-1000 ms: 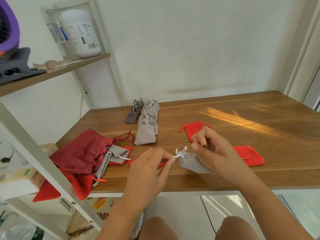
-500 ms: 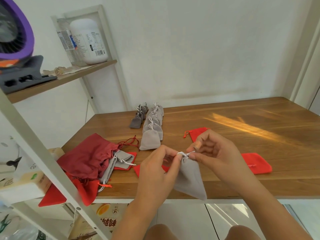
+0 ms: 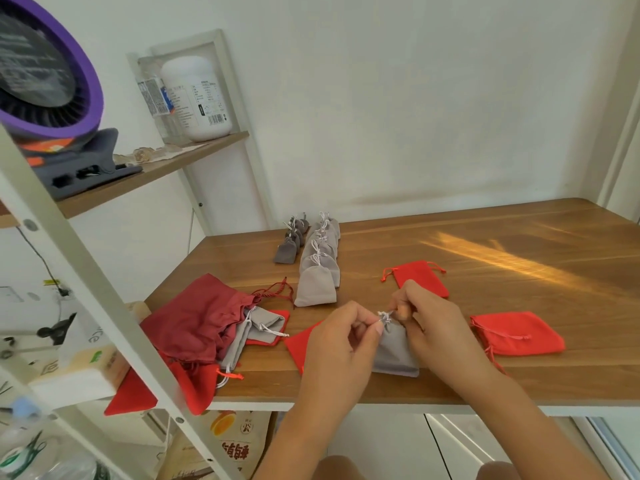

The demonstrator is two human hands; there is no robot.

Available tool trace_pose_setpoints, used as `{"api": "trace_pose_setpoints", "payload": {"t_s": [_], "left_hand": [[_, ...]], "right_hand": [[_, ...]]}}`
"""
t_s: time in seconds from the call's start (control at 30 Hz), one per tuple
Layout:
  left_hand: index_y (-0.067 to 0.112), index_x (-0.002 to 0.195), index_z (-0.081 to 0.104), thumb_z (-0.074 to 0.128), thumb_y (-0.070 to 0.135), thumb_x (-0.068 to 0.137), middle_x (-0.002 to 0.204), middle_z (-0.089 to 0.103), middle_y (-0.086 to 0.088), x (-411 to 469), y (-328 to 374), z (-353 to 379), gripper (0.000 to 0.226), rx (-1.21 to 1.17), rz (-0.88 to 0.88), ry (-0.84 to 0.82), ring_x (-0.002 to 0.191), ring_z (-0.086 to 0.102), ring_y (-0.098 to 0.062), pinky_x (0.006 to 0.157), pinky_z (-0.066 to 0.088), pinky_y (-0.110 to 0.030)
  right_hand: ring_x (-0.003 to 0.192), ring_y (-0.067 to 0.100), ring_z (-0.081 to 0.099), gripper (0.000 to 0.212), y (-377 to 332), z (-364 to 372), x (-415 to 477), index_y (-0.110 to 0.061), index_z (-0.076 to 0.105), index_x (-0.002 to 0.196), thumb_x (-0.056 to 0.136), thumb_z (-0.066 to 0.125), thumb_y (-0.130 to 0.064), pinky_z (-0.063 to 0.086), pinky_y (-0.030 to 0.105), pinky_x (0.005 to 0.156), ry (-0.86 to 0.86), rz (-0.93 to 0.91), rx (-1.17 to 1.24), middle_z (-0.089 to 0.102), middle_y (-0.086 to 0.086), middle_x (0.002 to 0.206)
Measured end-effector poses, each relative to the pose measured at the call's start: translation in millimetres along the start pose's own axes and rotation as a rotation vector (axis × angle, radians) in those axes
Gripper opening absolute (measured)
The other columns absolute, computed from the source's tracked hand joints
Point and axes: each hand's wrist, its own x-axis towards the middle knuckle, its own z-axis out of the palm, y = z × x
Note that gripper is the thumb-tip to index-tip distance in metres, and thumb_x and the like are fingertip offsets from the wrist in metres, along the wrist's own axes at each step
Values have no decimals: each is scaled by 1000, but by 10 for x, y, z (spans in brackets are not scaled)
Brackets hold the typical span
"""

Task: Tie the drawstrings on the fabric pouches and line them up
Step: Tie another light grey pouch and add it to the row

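Wood table (image 3: 450, 244) carries the whole job, laid out as a work flow, as I judge it. At its left edge lies a slumped dark red bag (image 3: 201, 317) with untied grey pouches spilling from its mouth, apparently the supply. Behind it, tied pouches stand in a grey row (image 3: 318, 268) running away from the person, with a shorter dark row (image 3: 289, 249) just beside it on the left. Lining them up by colour keeps the finished ones out of the working space. Flat red pouches (image 3: 517, 332) lie near the hands with their cords loose, probably waiting their turn.

Both hands meet near the front edge. The left hand (image 3: 341, 351) has its thumb and forefinger pinched on the cord (image 3: 385, 316), the other fingers curled under. The right hand (image 3: 436, 327) is turned knuckles-up and nips the cord from the other side, so the two can pull against each other to tighten a knot. Between them sits the grey pouch (image 3: 394, 351), neck gathered upward, its base seemingly resting on the table, which steadies it while the tie is made.
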Motion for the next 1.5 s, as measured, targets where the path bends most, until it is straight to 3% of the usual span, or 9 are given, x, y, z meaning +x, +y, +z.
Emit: {"api": "trace_pose_setpoints", "payload": {"t_s": [0.17, 0.27, 0.5, 0.77, 1.0, 1.13, 1.3, 1.43, 1.5], "left_hand": [[28, 74, 64, 68, 20, 86, 75, 61, 15, 67, -11, -120, 15, -95, -140, 68, 71, 56, -3, 64, 46, -19], [25, 70, 64, 69, 23, 86, 64, 60, 12, 127, -87, -211, 16, -143, -203, 183, 61, 51, -1, 59, 42, -17], [28, 88, 66, 67, 27, 87, 80, 66, 10, 238, -291, -421, 2, -125, -249, 170, 74, 59, -2, 64, 43, -12], [31, 120, 54, 70, 42, 82, 115, 47, 13, -25, -658, -481, 42, 339, -378, -158, 102, 51, -7, 86, 44, -21], [27, 144, 37, 72, 45, 79, 143, 36, 4, 64, -670, -533, 76, 398, -392, -276, 129, 41, -15, 103, 38, -27], [27, 133, 49, 80, 40, 72, 129, 52, 7, 138, -658, -584, 70, 321, -464, -321, 116, 51, -9, 91, 43, -22], [23, 91, 70, 77, 36, 77, 88, 66, 5, 201, -672, -690, 21, 217, -415, -339, 76, 58, -4, 65, 44, -19], [20, 80, 70, 75, 25, 81, 70, 69, 4, 338, -635, -986, 7, -50, -449, -76, 61, 63, -3, 62, 50, -15], [15, 85, 70, 71, 22, 85, 74, 70, 2, 423, -689, -1113, 6, -87, -491, 135, 60, 64, -1, 59, 50, -14]], "right_hand": [[85, 9, 67, 10, -121, 26, 31, -20, 60, 98, 92, 60, -11, 53, 23, 74, 9, 225, 427, 69, -9, 93], [96, 8, 67, 41, -223, 77, 48, -24, 57, 117, 78, 69, -28, 52, 20, 77, -126, 331, 670, 70, -3, 104], [74, 9, 67, 36, -252, 330, 298, -31, 65, 86, 83, 67, 5, 56, 31, 71, -48, 304, 376, 71, -7, 76], [70, 12, 60, 16, -123, 658, 959, -8, 63, 96, 90, 57, 5, 53, 17, 59, -146, 567, 653, 63, 5, 81], [63, 15, 56, 20, 116, 952, 1186, -10, 64, 87, 85, 57, 8, 51, 22, 58, -347, 658, 375, 60, 5, 75], [58, 15, 56, 18, 201, 950, 1168, -8, 65, 85, 83, 61, 10, 47, 20, 51, -288, 637, 354, 60, 7, 71], [58, 16, 56, 14, 292, 953, 1156, -6, 67, 90, 81, 65, 4, 48, 28, 59, -240, 587, 207, 60, 2, 67], [70, 14, 51, 16, 154, 926, 1140, -22, 63, 82, 84, 63, -7, 40, 27, 63, 21, 420, 132, 56, -2, 78], [70, 9, 51, 14, -29, 941, 1088, -19, 65, 86, 85, 63, -5, 41, 22, 64, -34, 297, 166, 57, -5, 80]]}}
